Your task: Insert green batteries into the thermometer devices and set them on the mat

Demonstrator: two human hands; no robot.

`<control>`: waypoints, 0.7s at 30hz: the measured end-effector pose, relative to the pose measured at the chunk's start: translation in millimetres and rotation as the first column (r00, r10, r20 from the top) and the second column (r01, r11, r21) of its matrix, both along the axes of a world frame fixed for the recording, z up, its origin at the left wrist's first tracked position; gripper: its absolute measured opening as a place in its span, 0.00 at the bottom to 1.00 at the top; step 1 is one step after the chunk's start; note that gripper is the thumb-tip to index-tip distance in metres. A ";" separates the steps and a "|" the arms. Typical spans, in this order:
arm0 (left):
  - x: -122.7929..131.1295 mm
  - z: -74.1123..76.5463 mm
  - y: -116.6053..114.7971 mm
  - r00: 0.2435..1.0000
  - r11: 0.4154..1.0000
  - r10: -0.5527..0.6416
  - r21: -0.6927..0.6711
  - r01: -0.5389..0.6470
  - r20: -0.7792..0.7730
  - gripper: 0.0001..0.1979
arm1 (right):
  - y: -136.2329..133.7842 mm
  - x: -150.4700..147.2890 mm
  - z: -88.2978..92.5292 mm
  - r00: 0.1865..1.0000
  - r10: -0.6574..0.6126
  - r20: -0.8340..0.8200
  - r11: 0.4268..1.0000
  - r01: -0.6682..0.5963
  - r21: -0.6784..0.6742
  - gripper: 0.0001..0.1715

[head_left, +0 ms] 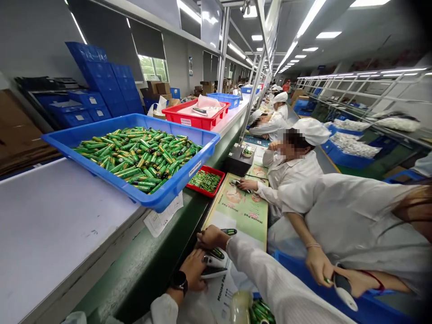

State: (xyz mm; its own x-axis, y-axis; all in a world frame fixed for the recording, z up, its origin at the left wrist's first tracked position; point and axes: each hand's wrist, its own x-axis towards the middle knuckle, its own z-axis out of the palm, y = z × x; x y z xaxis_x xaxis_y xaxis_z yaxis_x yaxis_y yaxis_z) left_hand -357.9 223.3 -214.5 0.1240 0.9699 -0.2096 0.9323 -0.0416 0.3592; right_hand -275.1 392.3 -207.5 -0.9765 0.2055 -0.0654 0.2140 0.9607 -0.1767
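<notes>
My left hand (195, 269), with a black watch on the wrist, rests on the bench at the lower centre, its fingers beside white and dark handheld devices (213, 262). What it grips, if anything, I cannot make out. Just beyond it, my right hand (212, 237) reaches in from the right with fingers curled down; its fingertips and anything in them are hidden. Next to it lies a device with green batteries showing (228, 231). Below my right sleeve is a heap of green batteries (261, 310) beside a pale, translucent object (240, 307).
A blue tray of green batteries (202, 167) stands on the shelf at left, a red tray (221, 180) of batteries below it. Mouse-pad sheets (243, 211) cover the bench. At right, a person (330, 216) in white holds a device (344, 288); others sit farther along.
</notes>
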 end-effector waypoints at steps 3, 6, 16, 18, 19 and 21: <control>-4.4 -11.3 -6.5 1.000 0.999 0.016 0.033 -0.015 -0.022 0.29 | 6.5 5.8 -7.6 0.986 -0.124 -0.110 0.987 0.111 -0.117 0.23; -5.4 -23.3 -9.4 0.996 0.993 0.077 0.090 -0.073 -0.043 0.27 | 11.8 13.0 -13.8 0.897 -0.350 -0.269 0.927 0.290 -0.238 0.26; 35.6 -56.1 -22.9 0.909 0.876 0.408 0.316 -0.364 -0.085 0.35 | 54.7 83.5 -32.4 0.906 -0.385 0.177 0.877 0.419 -0.236 0.59; 41.3 -62.8 -20.9 0.922 0.882 0.383 0.322 -0.345 -0.061 0.39 | 44.8 84.6 -38.9 0.905 -0.381 0.187 0.870 0.420 -0.258 0.60; 42.7 -65.6 -18.0 0.924 0.881 0.380 0.323 -0.345 -0.049 0.40 | 38.5 82.7 -41.4 0.900 -0.398 0.181 0.860 0.434 -0.270 0.59; 43.0 -69.6 -9.8 0.914 0.869 0.404 0.323 -0.375 -0.025 0.41 | 25.0 76.6 -44.0 0.888 -0.432 0.155 0.836 0.459 -0.300 0.56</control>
